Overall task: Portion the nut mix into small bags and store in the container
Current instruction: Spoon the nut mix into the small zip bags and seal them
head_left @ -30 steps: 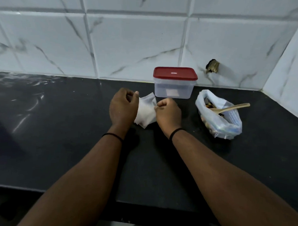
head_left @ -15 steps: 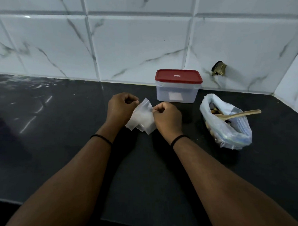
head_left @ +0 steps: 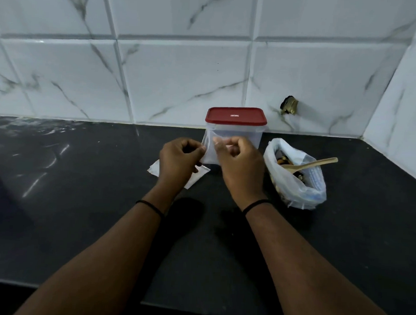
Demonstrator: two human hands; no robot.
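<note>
Both hands are raised just above the surface [head_left: 82, 223], close together, and each pinches the top edge of one small clear bag [head_left: 209, 152]. The left hand [head_left: 178, 161] nips the left corner between thumb and forefinger, its other fingers curled in; the right hand [head_left: 239, 163] does the same at the right corner. The bag hangs between them, in front of the container [head_left: 236, 132].

The bag looks thin, limp and nearly weightless, so it will likely sag and cling shut unless its two layers are pulled apart at the mouth. The top edge, one layer per hand, seems the right place to hold it; the film is probably slippery, so a firm pinch is called for.

Under the left wrist more small bags [head_left: 154, 168] lie flat on the surface, partly hidden. The container stands against the tiled wall [head_left: 181, 74] with its red lid [head_left: 236, 116] on, and that lid must come off before anything can be stored. Just right of the right hand sits the larger bag of nut mix [head_left: 295, 188], open at the top, with a wooden spoon [head_left: 313, 164] resting in it, handle pointing right. Nothing lies between the hands and the nut mix.
</note>
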